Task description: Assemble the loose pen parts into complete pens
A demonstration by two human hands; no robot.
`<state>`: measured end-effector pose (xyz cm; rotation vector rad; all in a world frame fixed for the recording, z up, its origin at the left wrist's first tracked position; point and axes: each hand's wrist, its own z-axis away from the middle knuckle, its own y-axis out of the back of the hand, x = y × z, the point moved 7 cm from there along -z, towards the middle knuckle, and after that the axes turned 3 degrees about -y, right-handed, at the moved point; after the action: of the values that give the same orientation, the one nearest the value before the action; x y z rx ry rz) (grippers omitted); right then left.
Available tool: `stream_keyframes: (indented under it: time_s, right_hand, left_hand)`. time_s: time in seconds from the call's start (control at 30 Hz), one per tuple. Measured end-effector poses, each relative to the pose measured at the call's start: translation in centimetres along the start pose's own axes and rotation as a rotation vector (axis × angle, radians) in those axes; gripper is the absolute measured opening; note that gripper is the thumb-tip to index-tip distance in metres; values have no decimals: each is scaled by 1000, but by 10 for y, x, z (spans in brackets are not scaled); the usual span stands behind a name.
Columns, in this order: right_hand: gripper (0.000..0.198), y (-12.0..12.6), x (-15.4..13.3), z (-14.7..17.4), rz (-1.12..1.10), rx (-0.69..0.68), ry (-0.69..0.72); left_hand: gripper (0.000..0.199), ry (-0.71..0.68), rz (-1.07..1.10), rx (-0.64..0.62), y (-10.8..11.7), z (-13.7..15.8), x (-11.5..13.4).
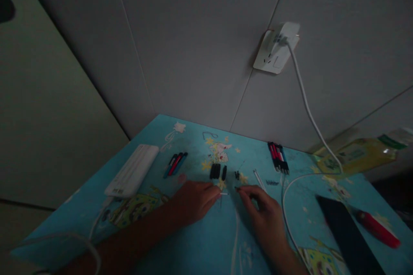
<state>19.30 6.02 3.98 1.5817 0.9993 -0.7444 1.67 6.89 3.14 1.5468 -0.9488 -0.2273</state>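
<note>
My left hand is closed in a pinch on a thin white pen refill, whose end sticks out to the right of the fingertips. Facing it, my right hand pinches a small black pen part between thumb and forefinger. The two held pieces are a short gap apart. Just beyond the hands lie several short black tubes, a little cluster of small black pieces, white refills and a row of what look like small springs.
Red, blue and black pen barrels lie at left, beside a white power bank. Several pens lie near the wall. A white cable drops from the socket across the right side, near a dark flat strip and a red-handled tool.
</note>
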Motion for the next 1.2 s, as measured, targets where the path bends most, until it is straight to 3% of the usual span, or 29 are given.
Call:
stream_keyframes:
  time_s: [0.17,0.43,0.57,0.77,0.93,1.07,1.2]
  right_hand:
    - [12,-6,-7,0,15,-57,123]
    - [15,-14,-14,3,15,-157,162]
    - [17,-17,-12,5,24,-160,174]
    - [42,-28,-9,11,32,-229,155]
    - [41,-23,-7,9,59,-211,120]
    - [29,-16,0,-2,219,-105,116]
    - [33,-35,-4,-15,521,-131,215]
  left_hand:
    - [28,29,-19,-8,1,0,-2]
    - [28,-5,-12,-55,-5,1,0]
    - [29,-5,2,-82,-8,0,1]
    - [29,-24,71,-105,-16,4,4]
    - [25,-13,92,-104,-21,5,1]
    - [28,43,84,-81,-17,4,-5]
    - [29,107,60,-52,-12,2,-9]
